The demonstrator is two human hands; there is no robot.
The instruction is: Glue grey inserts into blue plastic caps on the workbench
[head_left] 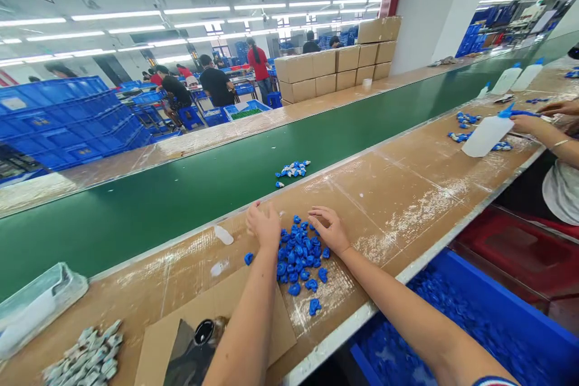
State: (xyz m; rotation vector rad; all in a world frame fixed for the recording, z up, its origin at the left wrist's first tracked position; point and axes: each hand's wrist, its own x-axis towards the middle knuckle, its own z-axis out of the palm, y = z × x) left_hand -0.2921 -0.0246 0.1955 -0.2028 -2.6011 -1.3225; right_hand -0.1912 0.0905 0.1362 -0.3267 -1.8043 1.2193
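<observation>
A loose pile of small blue moulded pieces (298,253) lies on the brown board-covered bench in front of me. My left hand (265,226) is over the pile's upper left side, its fingers slightly bent and apart, with nothing visible in them. On the other side, my right hand (329,229) rests by the pile's right edge, fingers stretched and a little curved, holding nothing I can see. Several blue pieces have strayed from the heap, one of them left of my left wrist. Beyond my hands, a small cluster of blue-and-white pieces (294,169) sits on the green conveyor belt (217,175).
Grey-white pieces (88,356), a clear plastic tray (40,307) and a dark container (203,333) on cardboard (154,344) are at left. A blue bin (497,307) stands below the bench. At right, a co-worker's hand (534,126) is by a white bottle (487,136).
</observation>
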